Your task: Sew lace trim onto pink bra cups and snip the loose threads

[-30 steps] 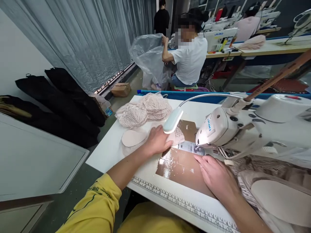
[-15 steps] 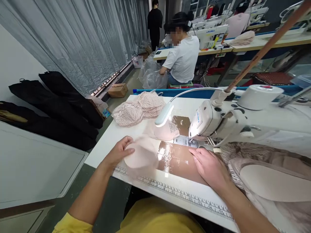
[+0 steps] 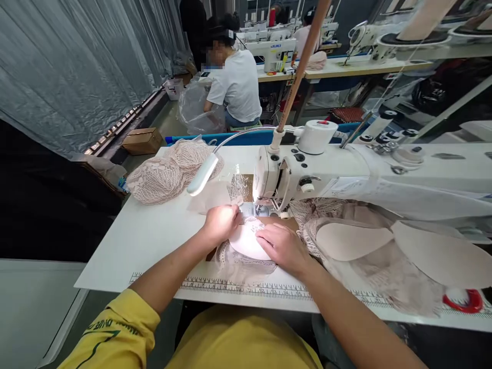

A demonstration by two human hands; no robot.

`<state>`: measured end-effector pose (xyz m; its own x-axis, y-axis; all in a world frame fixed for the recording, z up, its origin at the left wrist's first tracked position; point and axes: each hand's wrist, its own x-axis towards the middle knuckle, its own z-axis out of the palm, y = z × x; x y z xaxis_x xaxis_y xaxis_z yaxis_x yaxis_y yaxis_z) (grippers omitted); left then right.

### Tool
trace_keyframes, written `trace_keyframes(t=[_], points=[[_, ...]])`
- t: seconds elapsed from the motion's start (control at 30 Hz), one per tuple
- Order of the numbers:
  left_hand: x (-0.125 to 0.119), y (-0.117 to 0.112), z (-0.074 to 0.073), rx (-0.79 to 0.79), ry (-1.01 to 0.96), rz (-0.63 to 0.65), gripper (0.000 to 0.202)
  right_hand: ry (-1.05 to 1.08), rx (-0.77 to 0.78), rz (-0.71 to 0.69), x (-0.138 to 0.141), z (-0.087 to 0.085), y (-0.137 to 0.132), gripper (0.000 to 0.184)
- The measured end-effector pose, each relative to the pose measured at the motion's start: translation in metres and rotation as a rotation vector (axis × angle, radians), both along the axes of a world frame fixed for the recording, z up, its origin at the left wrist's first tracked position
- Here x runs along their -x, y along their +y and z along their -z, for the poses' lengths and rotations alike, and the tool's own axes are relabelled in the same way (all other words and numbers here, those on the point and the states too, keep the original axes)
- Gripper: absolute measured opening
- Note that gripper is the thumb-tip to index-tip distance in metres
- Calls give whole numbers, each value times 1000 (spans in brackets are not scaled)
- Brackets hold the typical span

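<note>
A pale pink padded cup piece with lace trim (image 3: 246, 245) lies on the white table (image 3: 154, 241) just in front of the needle of the white sewing machine (image 3: 307, 169). My left hand (image 3: 222, 223) presses its far left edge with the fingers curled over it. My right hand (image 3: 282, 247) rests on its right side, fingers bent down onto the fabric. The machine's gooseneck lamp (image 3: 202, 174) hangs above and to the left of my hands.
A pile of lace cups (image 3: 169, 169) sits at the table's far left. More pink pads and lace (image 3: 384, 251) lie to the right, with a red ring-shaped thing (image 3: 461, 301) near the front edge. A person in a white shirt (image 3: 234, 87) sits ahead by a plastic bag.
My left hand brought the padded cup from the table's left front to the needle area. My right hand moved onto it. The view swung right.
</note>
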<state>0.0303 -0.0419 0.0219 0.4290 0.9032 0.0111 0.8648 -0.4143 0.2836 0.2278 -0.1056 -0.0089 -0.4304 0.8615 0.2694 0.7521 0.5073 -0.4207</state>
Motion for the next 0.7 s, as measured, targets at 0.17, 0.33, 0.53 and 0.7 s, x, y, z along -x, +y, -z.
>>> trace_keyframes(t=[0.17, 0.33, 0.53, 0.7], points=[[-7, -19, -7, -236, -42, 321, 24, -73, -38, 39, 2, 4, 1, 23], [-17, -31, 17, -268, 10, 482, 24, -67, -70, 126, 2, 5, 3, 21], [-6, -18, 21, -215, 15, 506, 30, -198, -28, 193, 3, 4, 6, 27], [-2, -7, 19, -166, -12, 519, 41, -216, 24, 193, 4, 2, 8, 32]])
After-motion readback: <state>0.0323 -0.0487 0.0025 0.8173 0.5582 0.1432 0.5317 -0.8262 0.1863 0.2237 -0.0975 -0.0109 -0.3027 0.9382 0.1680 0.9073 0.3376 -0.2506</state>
